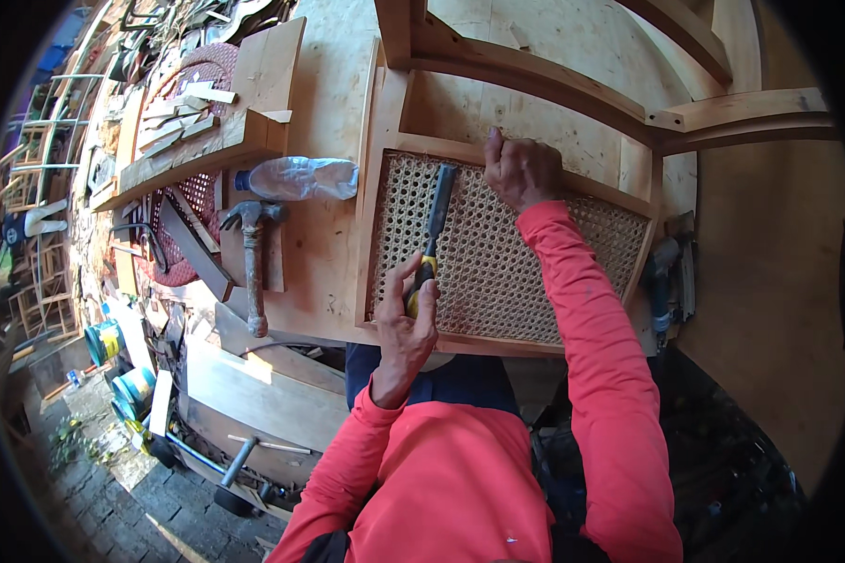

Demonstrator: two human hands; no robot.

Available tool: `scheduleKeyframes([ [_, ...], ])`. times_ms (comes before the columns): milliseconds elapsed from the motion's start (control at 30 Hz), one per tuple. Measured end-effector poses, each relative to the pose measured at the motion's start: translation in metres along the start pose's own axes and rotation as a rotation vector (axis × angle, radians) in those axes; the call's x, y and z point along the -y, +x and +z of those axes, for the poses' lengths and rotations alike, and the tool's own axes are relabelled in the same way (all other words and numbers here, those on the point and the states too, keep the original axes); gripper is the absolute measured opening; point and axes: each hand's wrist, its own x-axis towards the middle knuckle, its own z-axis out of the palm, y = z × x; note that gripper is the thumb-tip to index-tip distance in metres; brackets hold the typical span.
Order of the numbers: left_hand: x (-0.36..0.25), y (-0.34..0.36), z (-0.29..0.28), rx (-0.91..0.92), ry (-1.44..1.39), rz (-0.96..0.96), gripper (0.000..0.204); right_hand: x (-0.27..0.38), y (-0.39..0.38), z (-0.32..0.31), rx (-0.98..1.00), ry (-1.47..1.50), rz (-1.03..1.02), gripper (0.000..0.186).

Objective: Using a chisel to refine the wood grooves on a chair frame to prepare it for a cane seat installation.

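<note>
My left hand (406, 333) is closed round the yellow and black handle of a chisel (439, 208). Its flat metal blade points away from me, over the woven cane panel (507, 277). That panel fills a wooden frame (370, 235) lying on the workbench. Over the frame's far rail, my right hand (524, 173) is closed with the thumb raised; whatever its fingers grip, if anything, is hidden. Left of the frame, a hammer (253, 263) lies with its head away from me. A clear plastic bottle (305, 178) rests on its side beyond the hammer.
Wooden rails (535, 80) of the chair-like structure rise beyond the panel. A thick wooden board (202, 155) with offcuts and a red woven piece (218, 66) crowd the left. A teal power tool (662, 281) sits by the frame's right side. Tins (133, 387) stand lower left.
</note>
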Motion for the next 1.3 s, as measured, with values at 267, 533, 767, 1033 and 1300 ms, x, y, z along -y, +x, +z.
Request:
scheduleKeyframes([
  [267,0.005,-0.004,0.008,0.004,-0.095,-0.004,0.04,-0.002,-0.001,0.002,-0.03,-0.001,-0.014,0.058],
  [533,-0.008,0.003,0.011,-0.021,0.073,0.056,0.036,-0.002,0.002,0.001,-0.034,0.01,-0.033,0.059],
  [767,-0.023,0.005,0.02,-0.022,0.093,-0.019,0.032,-0.003,0.001,0.003,-0.08,0.002,-0.073,0.057],
  [1033,-0.075,0.01,-0.029,-0.045,-0.63,-0.001,0.036,0.002,0.002,-0.002,0.003,-0.006,-0.004,0.06],
  [1300,-0.024,-0.004,-0.015,0.027,-0.151,-0.088,0.037,0.0,-0.001,0.002,-0.01,-0.025,0.001,0.06],
])
